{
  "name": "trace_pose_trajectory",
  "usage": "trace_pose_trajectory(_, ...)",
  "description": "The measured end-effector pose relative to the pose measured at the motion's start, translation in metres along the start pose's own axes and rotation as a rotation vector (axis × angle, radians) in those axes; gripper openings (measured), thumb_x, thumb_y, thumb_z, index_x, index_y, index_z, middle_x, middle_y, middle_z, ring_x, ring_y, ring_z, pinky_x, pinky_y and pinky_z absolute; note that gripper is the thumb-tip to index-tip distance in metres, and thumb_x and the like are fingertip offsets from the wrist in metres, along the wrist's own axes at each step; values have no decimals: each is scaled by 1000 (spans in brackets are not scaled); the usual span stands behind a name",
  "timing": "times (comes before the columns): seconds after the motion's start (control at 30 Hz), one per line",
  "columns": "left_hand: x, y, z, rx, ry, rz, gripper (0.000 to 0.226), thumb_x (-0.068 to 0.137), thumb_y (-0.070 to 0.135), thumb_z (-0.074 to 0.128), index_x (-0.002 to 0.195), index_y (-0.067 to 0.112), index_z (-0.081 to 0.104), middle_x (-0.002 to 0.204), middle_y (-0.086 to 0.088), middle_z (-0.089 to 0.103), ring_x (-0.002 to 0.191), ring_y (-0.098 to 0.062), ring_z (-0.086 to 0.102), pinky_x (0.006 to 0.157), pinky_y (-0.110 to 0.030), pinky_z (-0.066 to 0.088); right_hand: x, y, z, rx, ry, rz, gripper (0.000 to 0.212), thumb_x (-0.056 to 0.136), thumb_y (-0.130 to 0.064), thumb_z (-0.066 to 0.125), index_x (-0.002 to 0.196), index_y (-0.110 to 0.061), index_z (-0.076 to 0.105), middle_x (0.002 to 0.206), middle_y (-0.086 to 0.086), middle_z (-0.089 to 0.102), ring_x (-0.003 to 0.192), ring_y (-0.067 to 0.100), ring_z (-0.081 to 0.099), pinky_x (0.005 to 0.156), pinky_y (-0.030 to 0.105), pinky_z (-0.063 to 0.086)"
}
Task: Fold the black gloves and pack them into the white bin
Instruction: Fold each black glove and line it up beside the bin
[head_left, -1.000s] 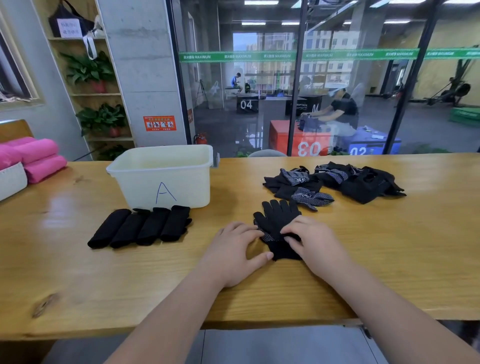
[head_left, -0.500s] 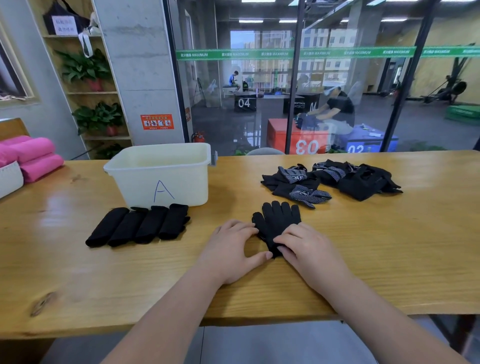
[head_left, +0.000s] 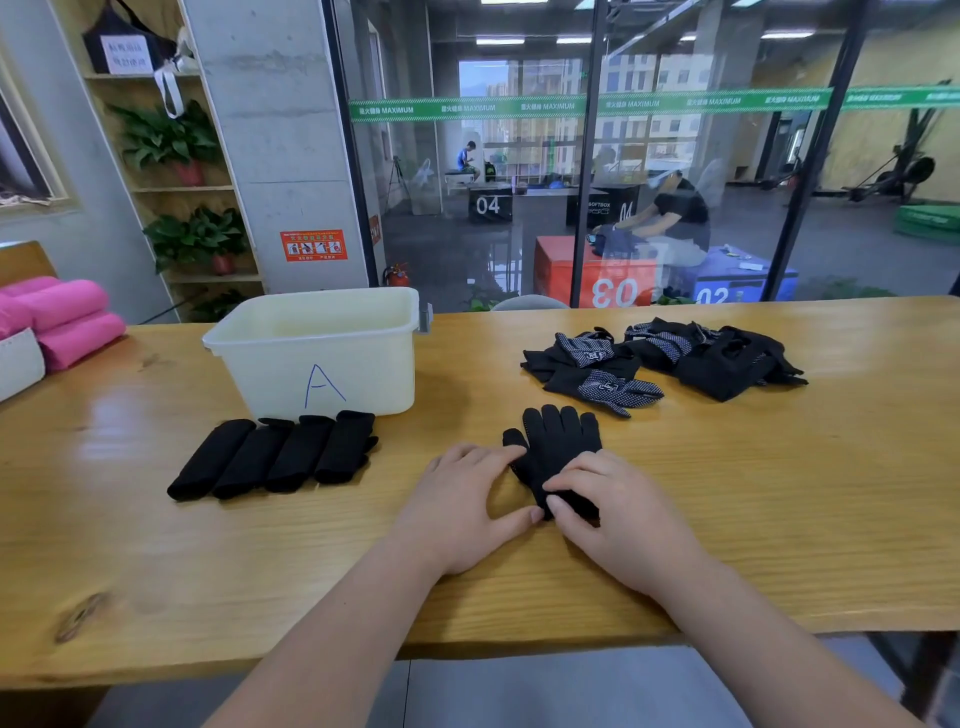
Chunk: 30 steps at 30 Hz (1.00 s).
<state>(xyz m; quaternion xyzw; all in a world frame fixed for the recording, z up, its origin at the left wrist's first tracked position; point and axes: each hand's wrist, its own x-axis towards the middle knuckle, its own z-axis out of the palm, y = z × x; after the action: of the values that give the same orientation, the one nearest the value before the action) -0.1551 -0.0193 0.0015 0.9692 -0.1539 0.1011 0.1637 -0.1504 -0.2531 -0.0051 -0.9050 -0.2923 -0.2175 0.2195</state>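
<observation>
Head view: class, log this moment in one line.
glove flat on table; left hand touching cuff; right hand pinching cuff; bin untouched

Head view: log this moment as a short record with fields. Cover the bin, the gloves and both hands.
white bin: upright on the table, marked A; floor hidden, no glove seen inside
folded gloves: four in a row on the near side of the bin
loose gloves: heap at back right
flat glove: fingers pointing away, cuff under the hands
left hand: flat on the table, thumb tip at the cuff
right hand: pinches the cuff end
packed: nothing visible yet
</observation>
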Motion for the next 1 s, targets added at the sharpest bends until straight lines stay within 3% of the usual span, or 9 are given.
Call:
trace_pose_trajectory(0.13,2,-1,2,47,-29,28,71,93,82,43,156,49,42,161,16,38,150,-11,22,124,-41,27,13,11,-1,66,60,170,29,106,-32,54,130,-29,70,133,-19,61,127,5,54,108,27,45)
trace_pose_trajectory(0.2,2,-2,2,37,-38,23,71,93,84,42,155,50,44,163,15,33,152,-11,19,126,-43,26,26,24,-3,5,-124,257,42,109,-40,46,147,-29,58,155,-15,50,144,8,45,119,32,37)
trace_pose_trajectory(0.3,1,-2,1,15,-45,17,71,92,84,43,154,50,45,166,16,27,154,-10,14,127,-44,23,48,40,-6,-137,-383,347,57,109,-55,34,158,-27,44,169,-7,35,154,16,33,126,42,28)
trace_pose_trajectory(0.43,2,-3,2,28,-38,36,72,93,84,42,155,49,46,168,21,26,155,-9,12,127,-45,24,65,37,-7,-249,-368,375,61,109,-58,30,161,-27,38,172,-3,27,159,21,22,128,47,22)
trace_pose_trajectory(0.57,3,-3,2,44,-51,38,73,93,84,40,156,49,43,166,25,29,155,-8,14,128,-44,22,68,28,3,-246,-487,343,65,106,-66,32,163,-35,31,173,-3,23,159,23,21,127,49,22)
trace_pose_trajectory(0.77,4,-4,3,31,-50,37,75,92,83,42,157,47,41,168,23,28,157,-10,14,128,-44,22,95,16,18,-304,-382,289,62,110,-56,30,162,-23,35,170,5,29,158,27,21,127,48,24)
trace_pose_trajectory(0.9,2,-4,3,5,13,13,76,95,77,45,160,38,38,166,17,31,156,-8,16,129,-40,22,102,16,38,-286,-544,328,70,109,-62,22,168,-25,15,176,5,5,162,29,2,130,51,12)
trace_pose_trajectory(1.0,2,-5,4,-30,104,11,67,99,69,45,156,33,41,159,16,38,151,-7,23,126,-37,28,110,16,42,-276,-496,345,73,107,-65,23,167,-25,16,176,8,4,161,33,2,129,53,13)
